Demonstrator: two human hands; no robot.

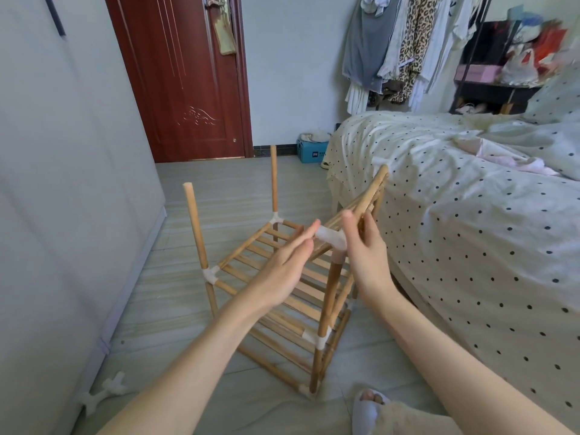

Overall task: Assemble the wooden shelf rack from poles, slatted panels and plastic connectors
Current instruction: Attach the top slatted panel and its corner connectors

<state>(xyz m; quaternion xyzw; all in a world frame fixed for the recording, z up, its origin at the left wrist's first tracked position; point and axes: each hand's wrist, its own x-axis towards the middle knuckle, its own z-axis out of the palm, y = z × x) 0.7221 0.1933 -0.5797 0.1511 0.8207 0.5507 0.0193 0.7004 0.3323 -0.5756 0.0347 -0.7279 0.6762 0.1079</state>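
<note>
A partly built wooden rack [273, 296] stands on the floor, with two slatted shelves joined by white plastic connectors. Two bare poles [196, 224] rise at its left and back corners. A third slatted panel [364, 199] tilts up toward the bed, its near corner in a white connector [331, 238] atop the front right pole [329, 296]. My left hand [282, 262] has straight fingers whose tips touch that connector's left end. My right hand [365, 255] holds the panel's rail just behind the connector, thumb up.
Two loose white connectors [103, 392] lie on the floor by the white wardrobe on the left. A bed with a dotted cover [470, 215] is close on the right. My slippered foot [368, 409] is beside the rack's front corner. A red door [188, 83] stands behind.
</note>
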